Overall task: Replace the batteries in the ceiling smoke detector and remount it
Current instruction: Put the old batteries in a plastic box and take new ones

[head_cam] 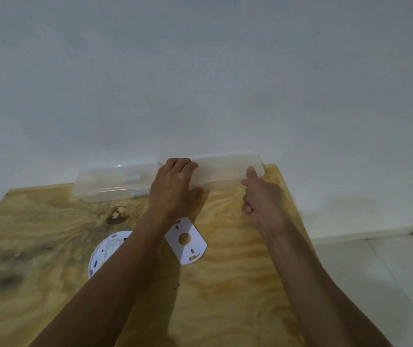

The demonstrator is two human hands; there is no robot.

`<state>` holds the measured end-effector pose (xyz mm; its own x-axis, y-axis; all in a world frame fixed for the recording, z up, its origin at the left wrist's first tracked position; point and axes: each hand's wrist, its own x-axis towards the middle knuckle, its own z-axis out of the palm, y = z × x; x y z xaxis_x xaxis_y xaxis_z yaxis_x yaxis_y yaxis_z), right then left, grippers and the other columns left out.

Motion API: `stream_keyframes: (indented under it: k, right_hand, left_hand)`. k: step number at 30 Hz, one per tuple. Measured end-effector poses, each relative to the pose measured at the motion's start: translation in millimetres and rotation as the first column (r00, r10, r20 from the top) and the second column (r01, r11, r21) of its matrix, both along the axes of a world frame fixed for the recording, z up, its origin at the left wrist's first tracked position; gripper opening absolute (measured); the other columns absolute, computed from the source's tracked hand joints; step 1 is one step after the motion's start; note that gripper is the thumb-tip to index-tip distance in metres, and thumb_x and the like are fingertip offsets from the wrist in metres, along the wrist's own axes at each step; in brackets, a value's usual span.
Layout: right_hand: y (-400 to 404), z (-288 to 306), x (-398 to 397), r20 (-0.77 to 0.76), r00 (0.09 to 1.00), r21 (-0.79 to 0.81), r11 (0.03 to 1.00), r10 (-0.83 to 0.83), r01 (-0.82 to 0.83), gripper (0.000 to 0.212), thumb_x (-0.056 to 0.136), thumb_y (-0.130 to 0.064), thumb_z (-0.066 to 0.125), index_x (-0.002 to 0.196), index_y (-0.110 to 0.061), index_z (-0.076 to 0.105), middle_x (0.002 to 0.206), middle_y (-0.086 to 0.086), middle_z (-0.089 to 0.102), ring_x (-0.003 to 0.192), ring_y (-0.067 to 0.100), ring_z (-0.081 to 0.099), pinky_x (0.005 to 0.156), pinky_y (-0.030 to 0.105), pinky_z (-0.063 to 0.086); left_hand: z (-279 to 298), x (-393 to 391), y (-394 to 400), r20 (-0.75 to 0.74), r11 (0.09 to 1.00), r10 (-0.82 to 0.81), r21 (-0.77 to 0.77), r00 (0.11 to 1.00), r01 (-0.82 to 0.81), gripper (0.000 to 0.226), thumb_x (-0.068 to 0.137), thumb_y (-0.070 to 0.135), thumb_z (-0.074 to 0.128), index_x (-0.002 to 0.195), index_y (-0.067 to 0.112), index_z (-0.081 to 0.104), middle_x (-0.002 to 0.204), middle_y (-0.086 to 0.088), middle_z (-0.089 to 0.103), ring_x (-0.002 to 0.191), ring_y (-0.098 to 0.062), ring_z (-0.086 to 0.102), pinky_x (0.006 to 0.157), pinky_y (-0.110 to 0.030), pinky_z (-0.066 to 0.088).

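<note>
Plywood table (238, 284), left hand (172, 189) and right hand (263, 196) gripping clear case (225, 169), smoke detector (105, 251) nearer, under left forearm

- We note the desk (238, 284): yellow-tan plywood with swirling grain and dark brown knots.
- The smoke detector (105, 251) reads white, with small dark slots and a touch of yellow.
- The mounting plate (186, 240): plain white.
- Two plastic cases (110, 181), clear and colourless.
- Wall (200, 71): pale grey-white.
</note>
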<state>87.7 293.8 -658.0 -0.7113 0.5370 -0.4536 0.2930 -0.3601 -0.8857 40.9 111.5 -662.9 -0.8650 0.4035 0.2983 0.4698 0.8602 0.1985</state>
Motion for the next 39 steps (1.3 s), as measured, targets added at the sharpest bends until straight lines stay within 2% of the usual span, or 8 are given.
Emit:
stream_keyframes:
  k: [9, 14, 18, 23, 27, 31, 35, 39]
  right_hand:
    - [7, 3, 2, 0.029, 0.997, -0.045, 0.996, 0.075, -0.073, 0.033, 0.092, -0.037, 0.065, 0.083, -0.005, 0.067, 0.083, 0.007, 0.058, 0.038, 0.008, 0.032, 0.034, 0.019, 0.024]
    - [-31, 6, 3, 0.029, 0.968, -0.001, 0.968, 0.251, -0.251, 0.035, 0.091, -0.038, 0.068, 0.094, -0.003, 0.071, 0.049, -0.006, 0.043, 0.034, 0.007, 0.030, 0.034, 0.021, 0.024]
    - [-56, 10, -3, 0.057, 0.958, 0.048, 0.957, 0.283, -0.285, 0.031, 0.094, -0.034, 0.064, 0.087, -0.005, 0.072, 0.050, -0.002, 0.040, 0.037, 0.010, 0.031, 0.035, 0.022, 0.025]
    - [-54, 17, -6, 0.054, 0.955, 0.104, 0.950, 0.291, -0.295, 0.034, 0.094, -0.036, 0.063, 0.082, -0.006, 0.075, 0.057, 0.001, 0.046, 0.040, 0.010, 0.032, 0.035, 0.020, 0.024]
    - [-46, 32, -12, 0.064, 0.938, 0.166, 0.923, 0.340, -0.346, 0.034, 0.093, -0.038, 0.065, 0.082, -0.008, 0.076, 0.043, -0.009, 0.045, 0.042, 0.010, 0.033, 0.036, 0.020, 0.024]
    - [-35, 51, -24, 0.071, 0.873, 0.259, 0.836, 0.483, -0.484, 0.027, 0.086, -0.034, 0.075, 0.082, -0.008, 0.070, 0.059, -0.005, 0.042, 0.044, 0.010, 0.031, 0.039, 0.022, 0.020]
    - [-26, 69, -37, 0.158, 0.801, 0.455, 0.678, 0.577, -0.578, 0.032, 0.082, -0.037, 0.078, 0.082, -0.008, 0.065, 0.058, -0.004, 0.037, 0.045, 0.012, 0.029, 0.039, 0.022, 0.020]
    - [-22, 79, -46, 0.262, 0.729, 0.535, 0.533, 0.633, -0.656, 0.024, 0.084, -0.024, 0.077, 0.101, -0.008, 0.070, 0.072, -0.005, 0.055, 0.062, 0.019, 0.045, 0.046, 0.024, 0.033]
  left_hand:
    - [-4, -3, 0, -0.005, 0.998, -0.016, 0.061, 1.000, 0.016, 0.058, 0.079, 0.029, 0.081, 0.130, 0.007, 0.064, 0.132, -0.008, 0.063, 0.127, -0.032, 0.050, 0.099, -0.044, 0.048]
    - [-5, -5, -2, -0.021, 0.996, -0.026, 0.086, 0.999, 0.028, 0.058, 0.077, 0.030, 0.081, 0.127, 0.007, 0.065, 0.130, -0.007, 0.065, 0.124, -0.031, 0.052, 0.095, -0.044, 0.050]
    - [-3, -4, -1, -0.022, 0.991, -0.032, 0.126, 0.999, 0.035, 0.057, 0.077, 0.038, 0.070, 0.124, 0.005, 0.067, 0.126, -0.009, 0.067, 0.121, -0.032, 0.055, 0.093, -0.043, 0.050]
    - [-3, -6, -3, -0.040, 0.992, -0.034, 0.118, 0.999, 0.039, 0.059, 0.076, 0.035, 0.076, 0.126, 0.006, 0.066, 0.127, -0.008, 0.066, 0.120, -0.031, 0.055, 0.094, -0.042, 0.050]
    - [4, -3, 1, -0.044, 0.989, -0.047, 0.138, 0.998, 0.052, 0.080, 0.072, 0.032, 0.076, 0.143, 0.007, 0.048, 0.129, -0.013, 0.063, 0.116, -0.034, 0.055, 0.094, -0.044, 0.049]
    - [0, -1, 1, -0.091, 0.983, -0.045, 0.175, 0.995, 0.061, 0.093, 0.066, 0.029, 0.084, 0.143, 0.014, 0.033, 0.145, -0.015, 0.048, 0.117, -0.035, 0.056, 0.092, -0.040, 0.047]
    - [-1, -2, -1, -0.148, 0.993, -0.033, 0.110, 0.988, 0.050, 0.101, 0.066, 0.036, 0.086, 0.148, 0.013, 0.031, 0.160, -0.022, 0.031, 0.135, -0.043, 0.046, 0.105, -0.051, 0.045]
    - [1, 0, -1, -0.213, 0.998, -0.035, 0.041, 0.976, 0.044, 0.109, 0.070, 0.043, 0.081, 0.156, 0.012, 0.023, 0.164, -0.024, 0.026, 0.145, -0.045, 0.035, 0.113, -0.057, 0.040]
